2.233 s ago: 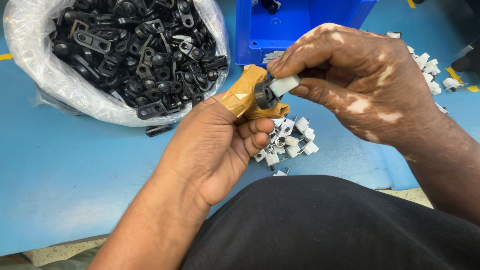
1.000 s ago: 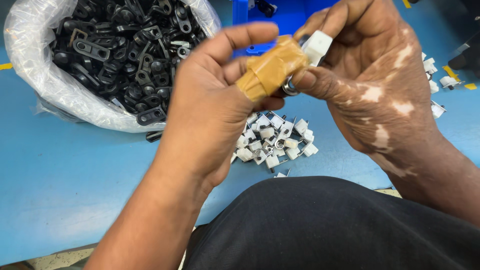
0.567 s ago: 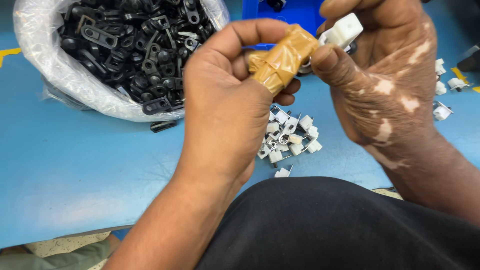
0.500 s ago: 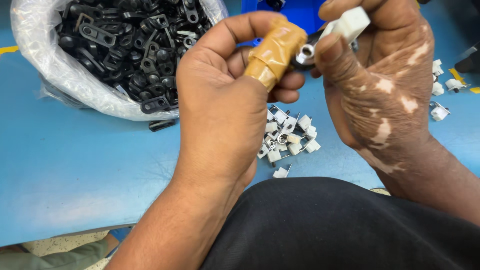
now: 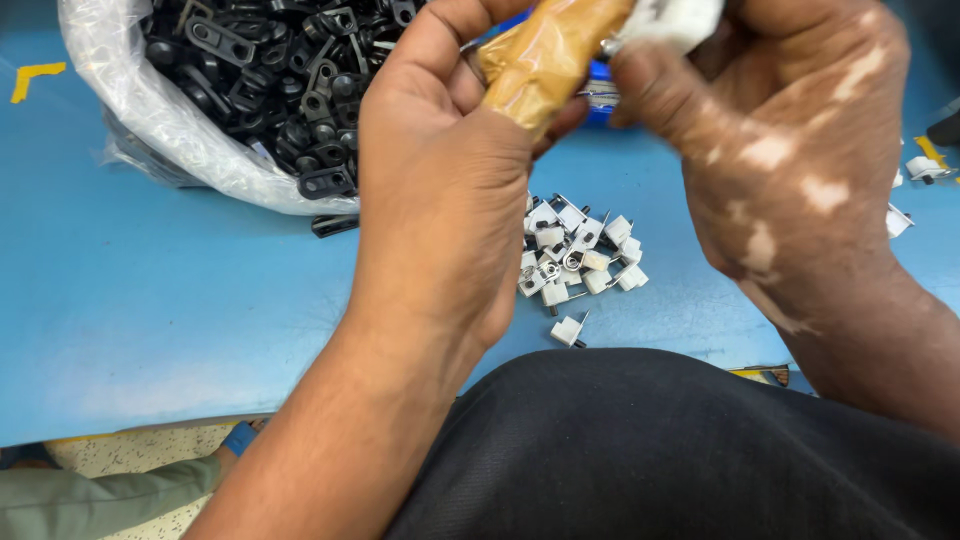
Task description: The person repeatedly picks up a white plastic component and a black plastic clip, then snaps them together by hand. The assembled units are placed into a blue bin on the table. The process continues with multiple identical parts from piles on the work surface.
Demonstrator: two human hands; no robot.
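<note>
My left hand [image 5: 440, 190] is raised over the blue table and grips a short tool wrapped in tan tape [image 5: 545, 55]. My right hand [image 5: 790, 150] is right beside it, its fingers closed on a small white plastic part [image 5: 660, 20] that is pressed against the tool's end near the top edge of the view. The joint between tool and part is partly hidden by my fingers. Below my hands, a small heap of white plastic clips with metal pins [image 5: 575, 255] lies on the table.
A clear plastic bag full of black plastic parts [image 5: 270, 90] lies at the back left on the blue table [image 5: 160, 310]. More white clips [image 5: 920, 165] lie at the right edge. My dark-clothed lap [image 5: 650, 450] fills the foreground. A blue bin sits behind my hands.
Both hands rose together toward the top of the view with the taped tool and white part. The tool's tip has tilted further up and to the right.
</note>
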